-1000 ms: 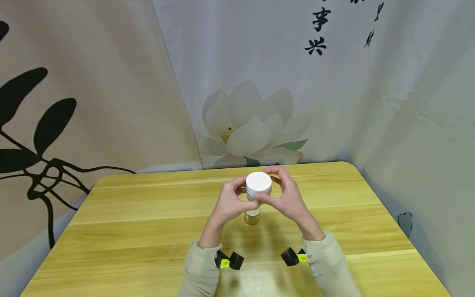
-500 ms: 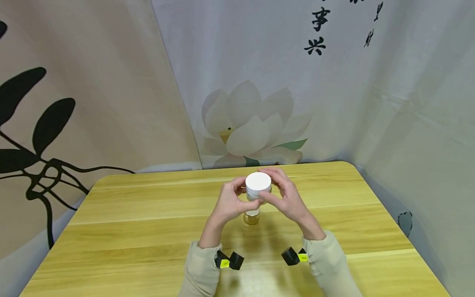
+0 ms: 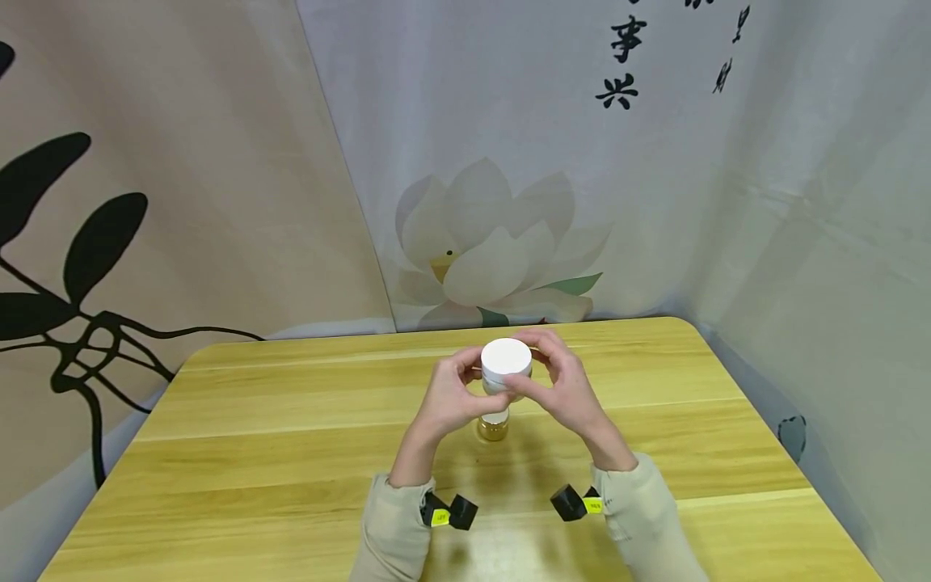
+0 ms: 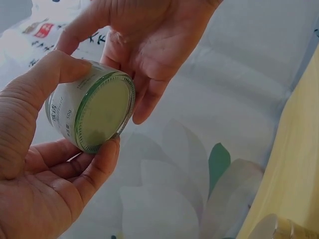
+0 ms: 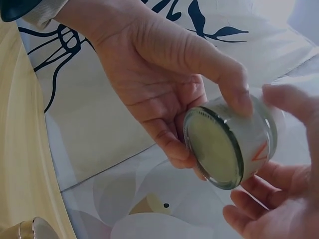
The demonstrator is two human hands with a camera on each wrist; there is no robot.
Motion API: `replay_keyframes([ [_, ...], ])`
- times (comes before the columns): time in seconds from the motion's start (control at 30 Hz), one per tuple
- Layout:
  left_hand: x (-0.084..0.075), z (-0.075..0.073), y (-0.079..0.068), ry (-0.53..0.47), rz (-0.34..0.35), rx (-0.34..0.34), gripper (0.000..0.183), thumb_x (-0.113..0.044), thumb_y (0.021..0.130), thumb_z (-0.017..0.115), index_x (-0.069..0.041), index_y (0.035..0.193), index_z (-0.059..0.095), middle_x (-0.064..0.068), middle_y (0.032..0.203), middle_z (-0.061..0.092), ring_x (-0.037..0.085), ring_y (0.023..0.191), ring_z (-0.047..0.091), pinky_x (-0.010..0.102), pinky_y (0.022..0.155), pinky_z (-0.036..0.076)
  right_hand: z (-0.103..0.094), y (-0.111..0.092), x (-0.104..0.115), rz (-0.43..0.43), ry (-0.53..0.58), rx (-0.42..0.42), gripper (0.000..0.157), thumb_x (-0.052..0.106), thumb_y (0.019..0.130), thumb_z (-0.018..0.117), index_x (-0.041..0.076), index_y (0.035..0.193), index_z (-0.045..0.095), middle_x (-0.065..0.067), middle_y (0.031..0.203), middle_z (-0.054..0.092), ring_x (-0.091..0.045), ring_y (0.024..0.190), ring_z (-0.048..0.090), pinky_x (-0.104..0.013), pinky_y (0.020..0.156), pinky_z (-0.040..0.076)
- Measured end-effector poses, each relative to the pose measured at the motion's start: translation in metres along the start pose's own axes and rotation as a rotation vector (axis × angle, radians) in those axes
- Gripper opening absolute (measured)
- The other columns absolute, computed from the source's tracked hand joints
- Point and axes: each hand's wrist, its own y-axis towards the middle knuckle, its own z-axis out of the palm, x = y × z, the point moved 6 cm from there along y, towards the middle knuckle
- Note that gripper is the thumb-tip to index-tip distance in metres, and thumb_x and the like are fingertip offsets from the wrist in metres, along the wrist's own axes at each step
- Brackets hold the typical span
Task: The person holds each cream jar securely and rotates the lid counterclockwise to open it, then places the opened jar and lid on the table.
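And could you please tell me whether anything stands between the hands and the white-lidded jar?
Nothing visible does: the left hand grips the jar, and the right hand curls round it by the lid. The gold container stands on the table, lower in the head view, and blocks neither hand.

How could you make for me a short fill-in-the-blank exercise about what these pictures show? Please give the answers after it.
The left hand and right hand hold a glass jar, whose lid is coloured ____. On the label, the number before "g" is ____. The small container on the wooden table has a body coloured ____.

Missing words: white; 50; gold.
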Motion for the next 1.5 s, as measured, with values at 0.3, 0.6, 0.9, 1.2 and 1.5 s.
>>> replay_keyframes([
  [0.3,0.0009,0.0002,-0.0006,0.003,0.002,0.004,0.042,0.001,0.068,0.076,0.008,0.107,0.063,0.016,0.100,0.064,0.016,0.086,0.057,0.028,0.077,0.051,0.0012,-0.0004,0.0005,-0.013,-0.007,0.033,0.053,0.013,0.082,0.070,-0.006,0.127,0.048,-0.017,0.126,0.049,-0.023,0.115,0.043,-0.045,0.099,0.037],
  [0.6,0.0000,-0.0005,-0.0004,0.010,-0.010,-0.001,0.040,0.001,0.067,0.076,0.006,0.105,0.064,0.015,0.098,0.064,0.017,0.084,0.056,0.029,0.076,0.051,0.0003,0.0011,-0.0006,0.031,-0.018,-0.014,0.045,-0.002,0.074,0.073,-0.003,0.115,0.056,-0.014,0.117,0.053,-0.020,0.107,0.048,-0.044,0.095,0.038],
  [0.9,-0.0009,0.0021,0.0006,-0.012,0.020,0.024,0.041,0.002,0.068,0.075,0.007,0.108,0.063,0.017,0.102,0.064,0.016,0.088,0.058,0.028,0.076,0.051,0.0023,0.0011,0.0024,-0.060,0.025,0.085,0.045,0.012,0.086,0.064,-0.009,0.124,0.052,-0.021,0.124,0.049,-0.019,0.110,0.046,-0.033,0.092,0.042],
  [1.2,-0.0011,0.0008,0.0004,0.002,0.004,0.008,0.041,0.002,0.067,0.076,0.007,0.106,0.063,0.017,0.099,0.064,0.016,0.087,0.057,0.029,0.077,0.051,-0.0001,0.0019,-0.0006,0.037,-0.011,-0.006,0.049,0.008,0.076,0.073,-0.005,0.119,0.051,-0.016,0.120,0.051,-0.025,0.114,0.044,-0.053,0.098,0.034],
  [1.5,0.0012,0.0018,0.0007,-0.004,0.007,0.020,0.042,0.003,0.067,0.076,0.008,0.107,0.063,0.018,0.101,0.064,0.016,0.088,0.058,0.028,0.076,0.052,-0.0004,0.0012,0.0020,-0.019,-0.041,0.022,0.037,0.004,0.080,0.069,-0.004,0.115,0.059,-0.015,0.120,0.052,-0.020,0.107,0.048,-0.034,0.092,0.042],
])
